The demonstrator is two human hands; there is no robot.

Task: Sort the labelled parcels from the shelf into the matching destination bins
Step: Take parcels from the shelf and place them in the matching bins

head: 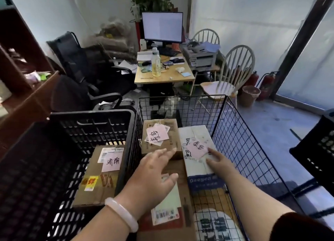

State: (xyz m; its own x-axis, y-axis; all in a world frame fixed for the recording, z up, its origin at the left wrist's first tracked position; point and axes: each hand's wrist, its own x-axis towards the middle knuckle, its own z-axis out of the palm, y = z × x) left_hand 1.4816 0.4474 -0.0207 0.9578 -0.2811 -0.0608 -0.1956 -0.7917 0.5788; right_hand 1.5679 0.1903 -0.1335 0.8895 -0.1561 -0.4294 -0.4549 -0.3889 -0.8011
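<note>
— At far left, we record a black plastic crate [90, 113] holding one taped brown parcel [95, 190] with a pink label [111, 162].
— Confirmed. Next, our left hand [153, 174] is over the wire bin [240, 141], fingers spread, gripping nothing. We cannot tell if it touches the rear parcel [160, 125].
— Farther right, our right hand [218, 161] lays straight fingers on the white parcel [195, 134], beside its pink note [196, 149], inside that bin.

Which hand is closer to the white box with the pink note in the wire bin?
Right. The right hand rests on the white box beside its pink note; the left hand is spread above a brown parcel to its left.
</note>
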